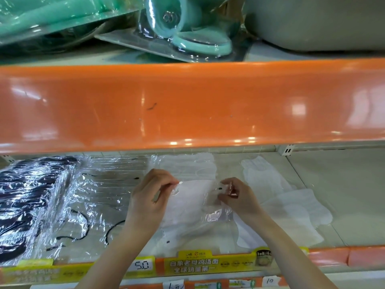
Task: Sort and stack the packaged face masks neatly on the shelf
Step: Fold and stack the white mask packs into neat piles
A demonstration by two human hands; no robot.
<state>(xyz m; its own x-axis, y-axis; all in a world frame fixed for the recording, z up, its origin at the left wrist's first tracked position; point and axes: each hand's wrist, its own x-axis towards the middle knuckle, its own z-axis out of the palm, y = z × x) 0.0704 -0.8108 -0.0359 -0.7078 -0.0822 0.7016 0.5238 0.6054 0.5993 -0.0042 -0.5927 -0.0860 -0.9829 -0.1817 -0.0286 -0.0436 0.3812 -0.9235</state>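
Holding one clear packet (193, 197) of a white mask above the lower shelf (343, 195), I have both hands on its top edge. My left hand (149, 197) pinches the packet's upper left corner between thumb and curled fingers. My right hand (237, 198) pinches the upper right corner the same way, fingers curled close. The two hands are near each other, with the packet stretched between them.

The packet sits over the middle of the shelf, on top of other white masks. One more white packet (187, 165) lies behind it, toward the back. How many white packets lie under the held one, I cannot tell.

Left of my left hand is a stack of clear packets with black ear loops (100, 201); three curved loops show plainly near the front. The number of packets in that stack cannot be counted. Further left is a stack of black masks (27, 197) in glossy wrap, count also unclear.

Right of my right hand lie white gloves (291, 207), loose and overlapping; at least two show.

One orange rail (187, 101) fronts the upper shelf. Above it sit green plastic items (179, 24) in clear wrap and one grey tub (323, 21).

Along the lower front edge runs a yellow strip (208, 263), with one price tag (141, 265) reading 5.0.
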